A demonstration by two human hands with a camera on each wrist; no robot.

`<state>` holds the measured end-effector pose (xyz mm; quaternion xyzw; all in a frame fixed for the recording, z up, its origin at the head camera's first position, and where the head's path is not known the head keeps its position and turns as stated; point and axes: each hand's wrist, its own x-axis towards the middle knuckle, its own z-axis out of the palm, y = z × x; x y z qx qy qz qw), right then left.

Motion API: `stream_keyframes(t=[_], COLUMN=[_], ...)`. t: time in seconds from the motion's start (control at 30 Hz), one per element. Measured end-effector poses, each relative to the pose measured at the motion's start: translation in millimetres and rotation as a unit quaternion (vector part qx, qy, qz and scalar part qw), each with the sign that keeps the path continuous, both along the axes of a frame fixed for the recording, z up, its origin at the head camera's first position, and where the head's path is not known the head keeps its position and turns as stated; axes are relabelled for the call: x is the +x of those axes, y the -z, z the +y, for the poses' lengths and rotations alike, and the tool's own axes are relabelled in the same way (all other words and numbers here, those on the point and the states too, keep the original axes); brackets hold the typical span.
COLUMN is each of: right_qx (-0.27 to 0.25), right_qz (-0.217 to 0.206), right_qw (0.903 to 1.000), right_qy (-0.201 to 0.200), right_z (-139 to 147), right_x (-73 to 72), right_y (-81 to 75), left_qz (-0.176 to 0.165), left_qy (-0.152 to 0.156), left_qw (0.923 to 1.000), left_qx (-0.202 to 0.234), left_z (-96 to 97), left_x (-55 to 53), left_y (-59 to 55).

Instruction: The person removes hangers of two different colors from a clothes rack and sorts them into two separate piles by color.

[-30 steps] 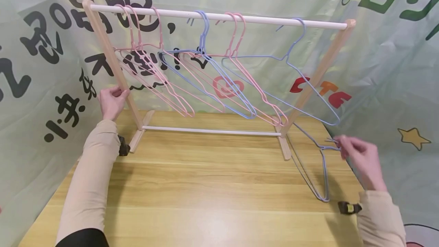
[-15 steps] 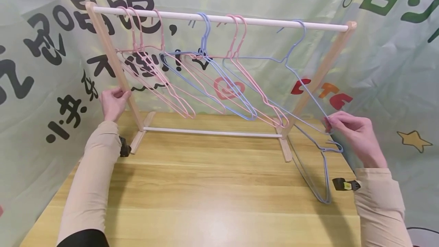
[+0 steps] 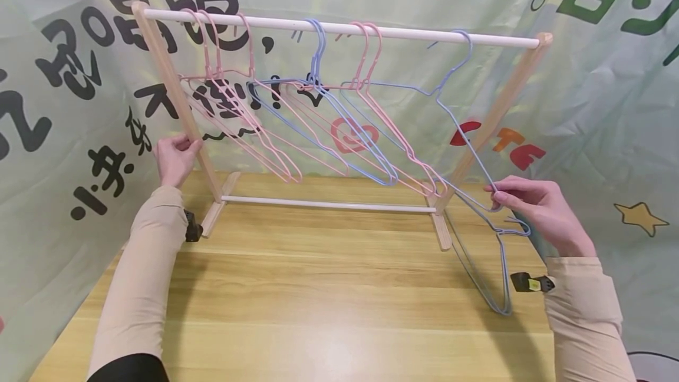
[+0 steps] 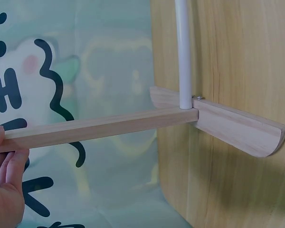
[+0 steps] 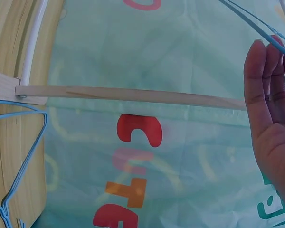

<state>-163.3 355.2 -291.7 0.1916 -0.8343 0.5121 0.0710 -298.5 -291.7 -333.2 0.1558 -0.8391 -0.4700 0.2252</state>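
Observation:
A blue wire hanger [image 3: 453, 70] hangs from the white top rod [image 3: 414, 34] of a wooden rack. My right hand [image 3: 549, 212] pinches this hanger's lower right corner between thumb and fingers. In the right wrist view, the blue wire [image 5: 261, 32] runs into the fingertips. At the other end, my left hand [image 3: 176, 161] grips the rack's left wooden post [image 3: 168, 78] partway up. The left wrist view has thumb and fingers on either side of that post [image 4: 99, 129].
Pink hangers [image 3: 248, 46] and blue hangers [image 3: 316, 52] hang in groups farther left on the rod. Below my right hand, more blue hangers [image 3: 504, 270] lie on the wooden table [image 3: 329, 287] by the rack's right foot [image 3: 442, 231]. Printed cloth [image 3: 610, 134] surrounds the table.
My right hand has moved up from the hooks of the lying hangers to the hanging blue hanger's corner, which has since shifted left and slightly down. The left hand stays on the post.

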Motion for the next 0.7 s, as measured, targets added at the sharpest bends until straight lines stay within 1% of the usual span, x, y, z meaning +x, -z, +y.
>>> stream_keyframes(t=[0.2, 0.47, 0.7], right_qx=[-0.051, -0.095, -0.148], right_qz=[-0.009, -0.009, -0.007], right_qw=[0.9985, 0.9953, 0.9884], right_qy=[-0.019, -0.017, -0.034], right_z=[1, 6, 5], right_x=[-0.1, -0.2, -0.1], right_y=[2.6, 10.6, 19.0], left_qz=[0.0, -0.002, -0.008], left_qy=[-0.001, 0.0, -0.003], left_qw=[1.0, 1.0, 1.0], left_qx=[-0.007, -0.003, -0.003], left_z=[-0.2, -0.8, -1.9], left_x=[0.6, -0.5, -3.4], left_y=[0.3, 0.6, 1.5])
